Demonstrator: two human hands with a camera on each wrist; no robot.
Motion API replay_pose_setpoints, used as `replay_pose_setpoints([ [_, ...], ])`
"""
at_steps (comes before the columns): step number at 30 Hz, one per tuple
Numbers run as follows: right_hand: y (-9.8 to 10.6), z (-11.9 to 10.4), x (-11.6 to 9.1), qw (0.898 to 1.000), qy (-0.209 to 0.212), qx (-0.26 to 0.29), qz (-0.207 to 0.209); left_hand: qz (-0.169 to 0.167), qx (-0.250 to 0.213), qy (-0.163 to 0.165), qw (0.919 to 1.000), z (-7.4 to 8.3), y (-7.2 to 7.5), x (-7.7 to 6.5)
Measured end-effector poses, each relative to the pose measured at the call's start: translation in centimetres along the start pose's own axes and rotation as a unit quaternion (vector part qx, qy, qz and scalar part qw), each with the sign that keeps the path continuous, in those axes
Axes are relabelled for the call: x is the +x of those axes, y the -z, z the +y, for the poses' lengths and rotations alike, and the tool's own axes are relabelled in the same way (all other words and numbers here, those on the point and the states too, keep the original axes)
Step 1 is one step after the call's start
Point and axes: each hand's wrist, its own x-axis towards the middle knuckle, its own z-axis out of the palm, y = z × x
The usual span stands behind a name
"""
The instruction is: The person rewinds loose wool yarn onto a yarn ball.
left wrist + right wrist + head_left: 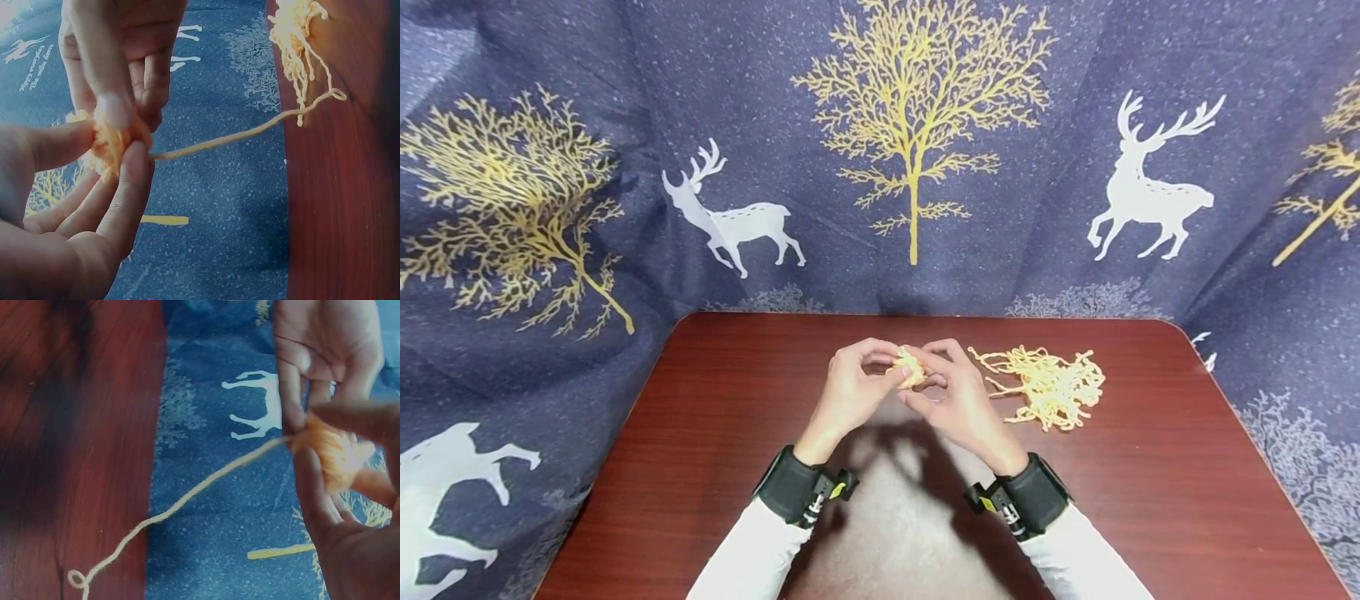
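Observation:
A small ball of pale yellow yarn [913, 367] is held up over the table, between both hands. My left hand [850, 390] pinches it between thumb and fingertips. From the other side, my right hand [961, 402] grips the ball with its thumb and fingers, one finger lying across the windings in the left wrist view. A single yarn strand [225, 139] runs from the ball to a loose tangled pile of the same yarn [1052, 387] on the right of the table. Fingers cover part of the ball.
The reddish-brown wooden table [715, 400] has rounded far corners. Behind it hangs a dark blue cloth [880, 287] printed with deer and golden trees. In the right wrist view a small loop [76, 578] shows in the trailing strand.

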Motion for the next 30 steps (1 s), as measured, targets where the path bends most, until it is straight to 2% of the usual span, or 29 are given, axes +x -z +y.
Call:
replay_pose_setpoints([
  [4, -0.2, 0.1, 0.0, 0.998, 0.015, -0.049, 0.023, -0.008, -0.018, 0.000, 0.9998, 0.0, -0.2, -0.1],
  [8, -0.1, 0.4, 0.0, 0.997, 0.023, -0.067, 0.030, -0.011, -0.023, -0.009, 0.9996, 0.0, -0.3, -0.2],
  [11, 0.0, 0.6, 0.1, 0.997, 0.025, -0.069, 0.035, -0.023, -0.047, -0.020, 0.9984, 0.0, -0.3, -0.3],
  [15, 0.3, 0.7, 0.2, 0.998, 0.020, -0.039, 0.040, -0.058, -0.080, -0.062, 0.9932, -0.2, -0.2, -0.6],
  [18, 0.6, 0.6, 0.2, 0.999, 0.014, -0.016, 0.038, -0.087, -0.086, -0.098, 0.9876, -0.4, 0.0, -0.6],
  [20, 0.8, 0.5, 0.2, 0.999, 0.009, -0.007, 0.030, -0.100, -0.076, -0.116, 0.9852, -0.5, 0.1, -0.6],
  [24, 1.1, 0.4, 0.1, 1.000, -0.008, -0.007, 0.001, -0.110, -0.020, -0.140, 0.9839, -0.5, 0.3, -0.4],
  [26, 1.3, 0.3, 0.1, 1.000, -0.014, -0.022, -0.016, -0.108, 0.007, -0.145, 0.9835, -0.4, 0.3, -0.4],
  [30, 1.5, 0.1, 0.0, 0.997, -0.004, -0.061, -0.040, -0.093, 0.027, -0.140, 0.9854, -0.3, 0.2, -0.5],
])
